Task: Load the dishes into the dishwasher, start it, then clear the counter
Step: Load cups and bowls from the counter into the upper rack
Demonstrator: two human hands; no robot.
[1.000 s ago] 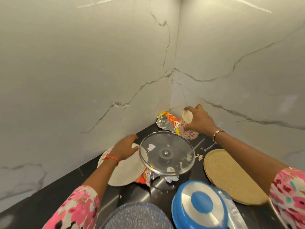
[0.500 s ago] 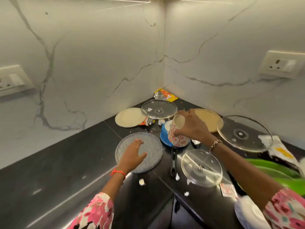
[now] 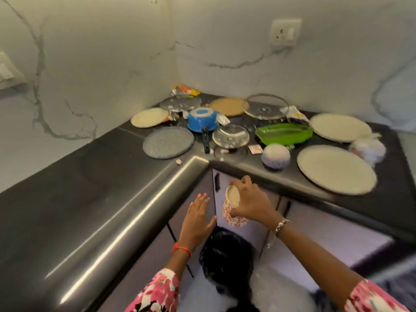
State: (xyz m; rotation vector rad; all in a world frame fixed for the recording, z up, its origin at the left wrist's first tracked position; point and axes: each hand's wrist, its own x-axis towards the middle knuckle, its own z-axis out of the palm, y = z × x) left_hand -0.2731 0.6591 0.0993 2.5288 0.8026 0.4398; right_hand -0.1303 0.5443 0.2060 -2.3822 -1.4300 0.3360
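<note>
Paper cup (image 3: 231, 208) in right hand (image 3: 252, 203)

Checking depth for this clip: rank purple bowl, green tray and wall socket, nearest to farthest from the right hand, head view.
From the right hand:
1. purple bowl, at counter edge
2. green tray, behind it
3. wall socket, high behind both

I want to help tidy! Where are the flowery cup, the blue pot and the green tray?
flowery cup (image 3: 232, 196): head view, on its cream inside.
blue pot (image 3: 202, 123): head view, on its blue side wall.
green tray (image 3: 283, 139): head view, on its front wall.
</note>
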